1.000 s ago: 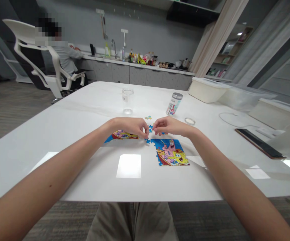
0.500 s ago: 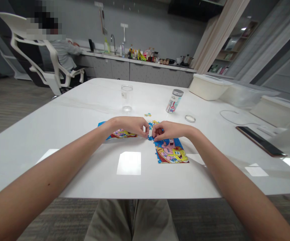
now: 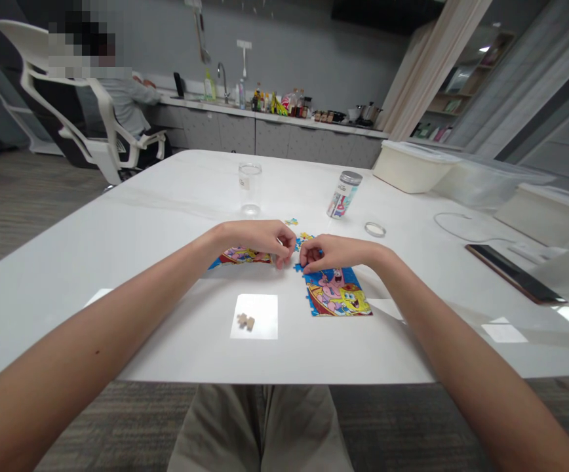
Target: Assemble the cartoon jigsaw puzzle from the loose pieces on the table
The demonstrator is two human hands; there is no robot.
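On the white table (image 3: 176,196), my right hand (image 3: 331,251) is at the upper left of a partly joined cartoon jigsaw puzzle (image 3: 338,295). Its fingers pinch a blue puzzle piece (image 3: 299,267) at the puzzle's edge. Just left of it hovers my left hand (image 3: 275,237), fingers bent downward and a little apart, with nothing visible in them. Behind my left wrist lies a printed picture (image 3: 245,255), partly covered. Loose pieces (image 3: 306,236) lie beyond the hands. Nearer to me, a piece (image 3: 246,321) shows its brown back.
A clear jar (image 3: 250,190) and a lidded jar with a printed label (image 3: 344,195) stand farther back. A ring-shaped lid (image 3: 375,229), a dark phone-like slab (image 3: 513,274) and storage boxes (image 3: 412,169) are on the right. A person (image 3: 130,98) sits at the far counter.
A brown-backed piece now lies on the table in front of me, where there was none before. My left fingers have loosened and drawn slightly away from the blue piece. My right hand stays nearly still.
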